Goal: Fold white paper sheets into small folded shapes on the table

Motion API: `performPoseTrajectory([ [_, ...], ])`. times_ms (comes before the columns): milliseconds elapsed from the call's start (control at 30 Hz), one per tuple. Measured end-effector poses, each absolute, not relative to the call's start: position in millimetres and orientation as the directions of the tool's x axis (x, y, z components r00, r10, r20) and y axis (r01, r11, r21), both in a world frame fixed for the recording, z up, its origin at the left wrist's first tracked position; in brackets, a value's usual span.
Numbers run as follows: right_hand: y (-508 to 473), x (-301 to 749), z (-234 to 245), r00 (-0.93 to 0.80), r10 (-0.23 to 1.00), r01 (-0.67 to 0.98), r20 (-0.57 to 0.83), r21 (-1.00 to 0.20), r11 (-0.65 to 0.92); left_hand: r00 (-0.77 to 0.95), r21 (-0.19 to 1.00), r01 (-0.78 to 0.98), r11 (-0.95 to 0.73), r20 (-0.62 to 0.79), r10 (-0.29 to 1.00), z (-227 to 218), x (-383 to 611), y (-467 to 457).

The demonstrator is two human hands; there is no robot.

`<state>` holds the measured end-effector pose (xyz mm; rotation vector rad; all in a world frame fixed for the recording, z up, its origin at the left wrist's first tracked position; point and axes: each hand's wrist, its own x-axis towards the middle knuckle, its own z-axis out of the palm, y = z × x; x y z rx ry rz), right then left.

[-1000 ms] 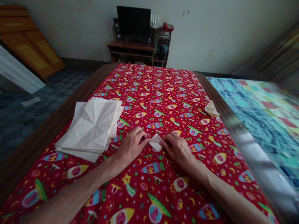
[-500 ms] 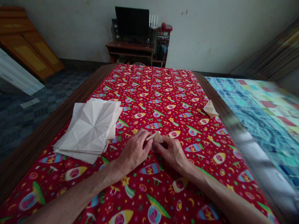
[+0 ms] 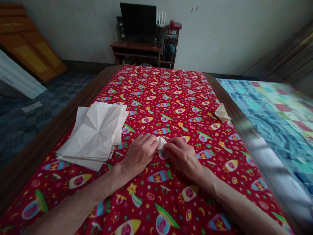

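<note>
Between my hands is a small folded piece of white paper [image 3: 160,143], low over the red patterned cloth [image 3: 156,114]. My left hand [image 3: 142,150] is closed on its left side, with the fingertips partly hidden behind the knuckles. My right hand [image 3: 182,155] pinches the right edge with thumb and forefinger. Much of the paper is covered by my fingers. To the left lies a loose stack of creased paper sheets [image 3: 95,133], the top one marked with star-like fold lines. A separate folded paper piece [image 3: 222,113] rests near the cloth's right edge.
The cloth covers a dark wooden table [image 3: 93,85]. Beyond it stands a desk [image 3: 137,49] with a monitor [image 3: 138,23] and a red telephone [image 3: 175,25]. A bed with a checkered cover [image 3: 269,117] adjoins on the right; a wooden cabinet [image 3: 31,45] is at the far left.
The folded paper has gone from tilted up between my fingers to lower and flatter. My right hand has turned over it, knuckles up. The view has shifted slightly.
</note>
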<state>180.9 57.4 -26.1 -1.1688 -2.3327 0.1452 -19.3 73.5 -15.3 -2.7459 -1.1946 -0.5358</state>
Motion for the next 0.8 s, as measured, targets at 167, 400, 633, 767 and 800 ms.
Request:
performPoseTrajectory([
  [167,63.0,180.8,-35.7,-0.531,0.757,0.747,0.382,-0.212,0.631,0.562,0.235,0.702,-0.672,0.396,0.726,-24.6,-22.1,77.3],
  [400,65.8,177.8,-32.1,-0.487,0.803,0.761,0.343,-0.285,0.583,0.507,0.393,0.634,-0.666,0.440,0.741,-35.1,-32.1,86.5],
  [633,63.7,173.7,-28.8,-0.434,0.839,0.740,0.328,-0.402,0.539,0.475,0.447,0.573,-0.686,0.501,0.723,-41.4,-33.4,91.6],
  [767,64.4,171.1,-28.7,-0.402,0.862,0.742,0.309,-0.441,0.505,0.462,0.463,0.569,-0.680,0.504,0.730,-43.1,-31.9,90.0],
  [800,64.6,170.6,-28.7,-0.394,0.866,0.749,0.307,-0.440,0.496,0.454,0.473,0.574,-0.669,0.496,0.740,-43.6,-31.9,89.6],
])
